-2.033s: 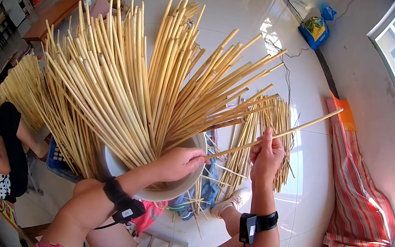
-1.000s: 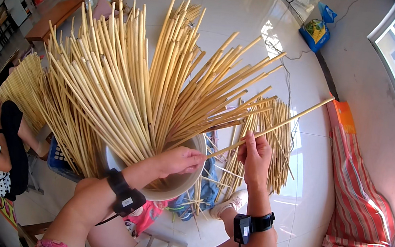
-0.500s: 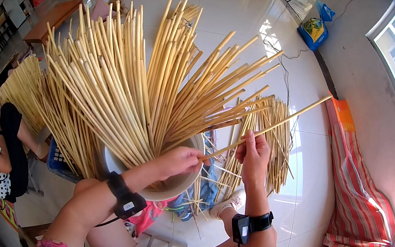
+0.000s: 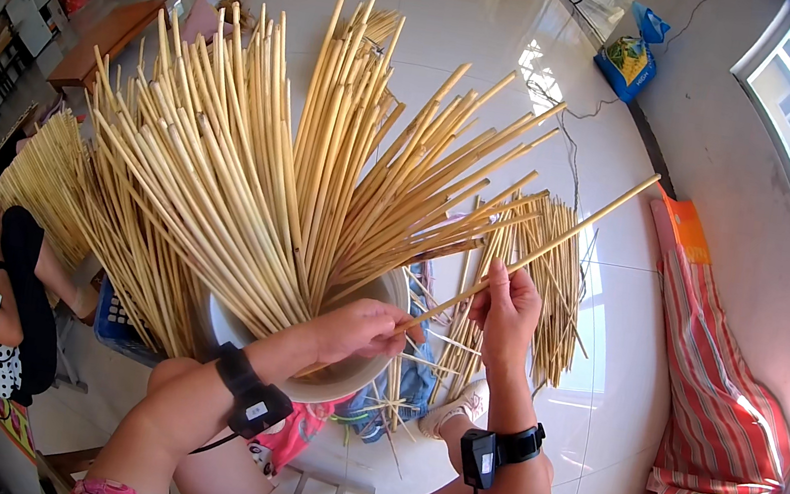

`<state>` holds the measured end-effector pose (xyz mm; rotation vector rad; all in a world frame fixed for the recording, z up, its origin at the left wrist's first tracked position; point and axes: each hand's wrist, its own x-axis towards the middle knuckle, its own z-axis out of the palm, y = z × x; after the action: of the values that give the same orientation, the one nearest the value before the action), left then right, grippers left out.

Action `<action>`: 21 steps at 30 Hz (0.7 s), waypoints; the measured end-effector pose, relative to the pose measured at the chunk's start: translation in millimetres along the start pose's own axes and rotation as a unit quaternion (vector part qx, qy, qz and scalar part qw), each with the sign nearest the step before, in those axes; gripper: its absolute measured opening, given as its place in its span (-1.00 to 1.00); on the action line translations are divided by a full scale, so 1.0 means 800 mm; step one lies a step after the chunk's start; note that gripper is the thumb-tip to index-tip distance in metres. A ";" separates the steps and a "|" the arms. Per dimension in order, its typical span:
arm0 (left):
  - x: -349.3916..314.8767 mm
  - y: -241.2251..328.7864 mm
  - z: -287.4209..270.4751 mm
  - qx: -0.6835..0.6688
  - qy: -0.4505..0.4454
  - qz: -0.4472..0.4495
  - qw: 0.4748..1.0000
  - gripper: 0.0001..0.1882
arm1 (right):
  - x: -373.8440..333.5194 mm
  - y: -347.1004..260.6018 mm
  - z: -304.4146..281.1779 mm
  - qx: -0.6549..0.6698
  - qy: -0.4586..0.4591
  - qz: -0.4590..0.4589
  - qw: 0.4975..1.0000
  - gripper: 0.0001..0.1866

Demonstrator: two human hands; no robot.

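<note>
I note one slender stalk (image 4: 582, 227) right of centre, its long axis slanting toward the upper right. The left hand (image 4: 365, 330) has fingers closed on its lower end; the right hand (image 4: 509, 316) pinches it farther along. Beyond, centre-left, a bucket (image 4: 364, 380) holds a fanned sheaf (image 4: 215, 161).

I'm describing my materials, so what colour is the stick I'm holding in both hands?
The stick is yellowish tan, seen best in the head view.

Printing marks the far-right blue sack (image 4: 628, 70); white labels (image 4: 257, 411) on the near black wrist devices (image 4: 478, 449) are unreadable.
</note>
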<state>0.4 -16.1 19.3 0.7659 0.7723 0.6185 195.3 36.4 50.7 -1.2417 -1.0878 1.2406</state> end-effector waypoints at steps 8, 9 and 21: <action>0.006 -0.012 -0.012 0.049 0.024 -0.009 0.998 -0.71 | -0.008 -0.009 0.011 -0.022 -0.011 -0.013 1.000 -0.71; 0.006 -0.013 -0.013 0.049 0.020 -0.007 0.999 -0.72 | -0.008 -0.009 0.011 -0.018 -0.009 -0.013 1.000 -0.71; 0.004 -0.010 -0.005 0.045 0.010 0.007 0.999 -0.78 | -0.008 -0.007 0.010 -0.013 -0.006 -0.019 1.000 -0.72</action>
<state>0.8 -16.7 10.1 0.8485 0.8173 0.6076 187.3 31.3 57.1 -1.2304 -1.1347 1.2103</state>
